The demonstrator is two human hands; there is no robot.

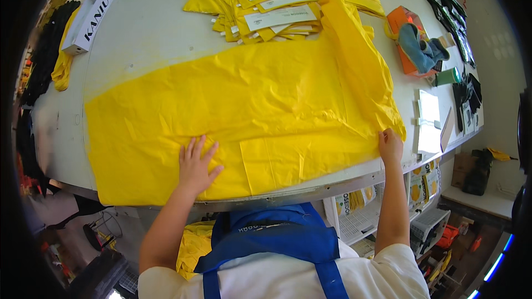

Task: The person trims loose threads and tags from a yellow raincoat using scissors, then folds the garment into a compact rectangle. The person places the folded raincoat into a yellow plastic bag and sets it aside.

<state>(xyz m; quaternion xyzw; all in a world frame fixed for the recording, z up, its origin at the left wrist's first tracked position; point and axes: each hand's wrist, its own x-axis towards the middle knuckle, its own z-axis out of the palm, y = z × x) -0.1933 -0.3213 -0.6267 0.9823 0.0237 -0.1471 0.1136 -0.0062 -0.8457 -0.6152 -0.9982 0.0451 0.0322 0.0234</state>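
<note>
1. Bracing yellow cloth (221, 99), spread across table (144, 27) near side: left hand (198, 167), palm down, fingers apart, probably steadying it.
2. Right hand (390, 145) clamps its right edge, likely tensioning.
3. Folded stack (233, 0) sits far, presumably for room.

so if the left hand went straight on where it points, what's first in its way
The left hand lies on the spread yellow garment, so it would first run over more of that; past its far edge, probably the stacked yellow pieces with white labels, though heights are hard to judge.
</note>
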